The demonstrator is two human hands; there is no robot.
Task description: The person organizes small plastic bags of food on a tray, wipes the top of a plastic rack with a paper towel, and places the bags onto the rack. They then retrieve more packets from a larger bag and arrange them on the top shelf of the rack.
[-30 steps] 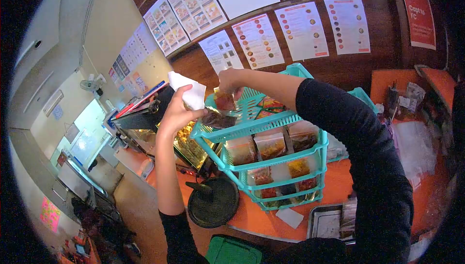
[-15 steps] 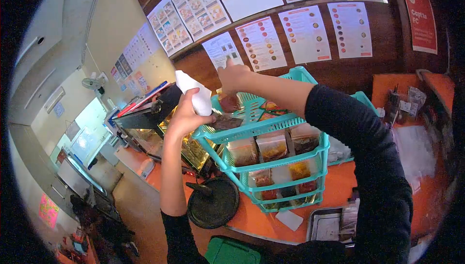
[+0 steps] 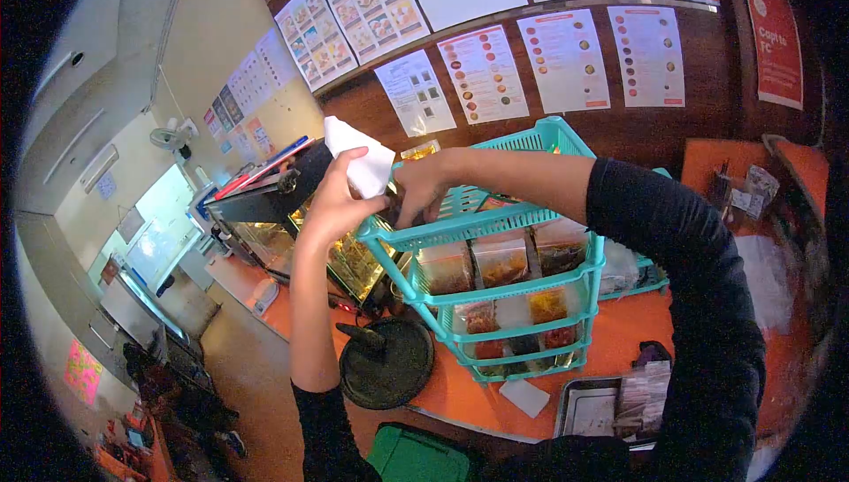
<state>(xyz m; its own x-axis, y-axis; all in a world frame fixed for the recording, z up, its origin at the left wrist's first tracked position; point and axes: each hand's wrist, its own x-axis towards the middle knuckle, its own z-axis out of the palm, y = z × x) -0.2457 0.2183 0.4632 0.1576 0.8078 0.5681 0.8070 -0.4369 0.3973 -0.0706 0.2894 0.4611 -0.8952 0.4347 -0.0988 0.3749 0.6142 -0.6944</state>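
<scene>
My left hand [image 3: 334, 203] is closed around a folded-looking piece of white paper [image 3: 360, 156], held upright at the left end of a teal tiered rack [image 3: 486, 233]. Close beside it, my right hand [image 3: 420, 185] reaches down into the rack's top basket. Its fingers are curled and partly hidden, and I cannot make out what they grip. A small yellow packet [image 3: 419, 150] shows just behind the right hand. Clear packets with dark and orange contents [image 3: 500, 266] stand in the tier below, and more packets [image 3: 548, 305] fill the lower tiers.
A dark stone mortar [image 3: 386, 363] with a pestle stands left of the rack on the orange counter [image 3: 632, 323]. A metal tray [image 3: 591, 409] with packets and a white card [image 3: 524, 398] lie in front. A green bin [image 3: 417, 457] is below. Printed sheets [image 3: 482, 72] hang on the wall.
My right hand has come down from in front of the wall sheet into the rack's top basket. My left hand stays at the rack's end with the white paper.
</scene>
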